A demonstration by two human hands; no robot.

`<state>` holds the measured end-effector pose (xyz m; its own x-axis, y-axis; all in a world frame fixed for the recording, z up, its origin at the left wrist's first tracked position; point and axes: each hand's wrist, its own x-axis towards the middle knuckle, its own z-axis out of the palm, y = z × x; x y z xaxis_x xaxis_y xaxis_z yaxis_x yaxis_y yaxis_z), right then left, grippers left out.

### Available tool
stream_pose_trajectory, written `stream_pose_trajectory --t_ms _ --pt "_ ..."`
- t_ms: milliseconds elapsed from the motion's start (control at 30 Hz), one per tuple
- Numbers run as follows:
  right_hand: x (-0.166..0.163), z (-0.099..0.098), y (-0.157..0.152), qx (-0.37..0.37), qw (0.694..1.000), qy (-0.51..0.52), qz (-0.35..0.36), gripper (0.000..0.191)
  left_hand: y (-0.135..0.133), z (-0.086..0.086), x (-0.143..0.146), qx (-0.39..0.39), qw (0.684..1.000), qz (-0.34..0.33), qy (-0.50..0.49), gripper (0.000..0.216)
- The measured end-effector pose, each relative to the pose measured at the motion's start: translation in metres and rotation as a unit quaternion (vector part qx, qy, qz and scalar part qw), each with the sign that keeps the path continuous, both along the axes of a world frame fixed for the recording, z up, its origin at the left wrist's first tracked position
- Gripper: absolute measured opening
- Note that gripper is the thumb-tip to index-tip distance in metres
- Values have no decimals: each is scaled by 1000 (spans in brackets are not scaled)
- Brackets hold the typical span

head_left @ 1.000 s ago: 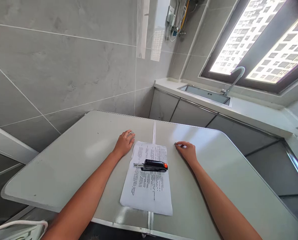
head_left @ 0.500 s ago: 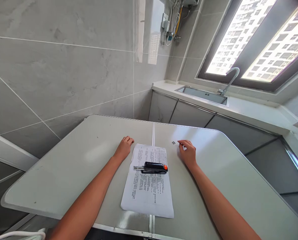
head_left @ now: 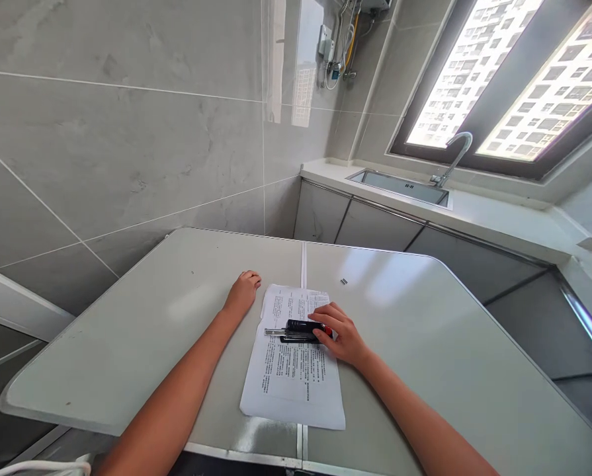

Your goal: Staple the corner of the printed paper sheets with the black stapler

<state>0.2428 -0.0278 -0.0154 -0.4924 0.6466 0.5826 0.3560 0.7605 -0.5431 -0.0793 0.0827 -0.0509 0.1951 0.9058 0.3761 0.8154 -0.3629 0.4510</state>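
On a printed paper sheet (head_left: pixel 296 396) lies a black stapler (head_left: pixel 300 326) with a red-orange part at its right end. A metal tray sticks out of its left end. My right hand (head_left: pixel 339 332) grips the stapler's right end, thumb on the near side and fingers over the far side. Just beyond the sheet's upper left edge, my left hand (head_left: pixel 243 291) rests on the table with its fingers curled in, and nothing shows in it. Two small strips of staples (head_left: pixel 344 281) lie on the table past the sheet's upper right corner.
The pale folding table (head_left: pixel 141 357) has a metal seam down its middle. Behind it runs a counter with a sink (head_left: pixel 399 185) and a curved faucet (head_left: pixel 459 155) under a window. A grey tiled wall (head_left: pixel 127 145) stands at the left and back.
My right hand has moved left and nearer, from beside the staple strips onto the stapler's right end. My left hand, the sheet and the staples stay in place.
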Motion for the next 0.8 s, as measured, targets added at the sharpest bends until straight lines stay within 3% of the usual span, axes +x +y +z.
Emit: stream_pose_trajectory --t_ms 200,333,467,700,800 --pt "-7 -1 0 -36 994 -99 25 56 -9 17 3 -11 1000 -2 2 20" --pt "-10 1 -3 -52 990 -130 16 50 -22 30 8 -51 995 -15 -79 15" --pt "-6 -4 -1 -18 993 -112 22 43 -34 42 13 -108 975 -67 -179 13" --pt "-3 -12 4 1 995 -18 -96 40 -43 47 22 -141 954 -152 -218 24" --pt "-4 -14 5 1 993 -18 -113 38 -48 48 32 -136 950 -172 -222 27"
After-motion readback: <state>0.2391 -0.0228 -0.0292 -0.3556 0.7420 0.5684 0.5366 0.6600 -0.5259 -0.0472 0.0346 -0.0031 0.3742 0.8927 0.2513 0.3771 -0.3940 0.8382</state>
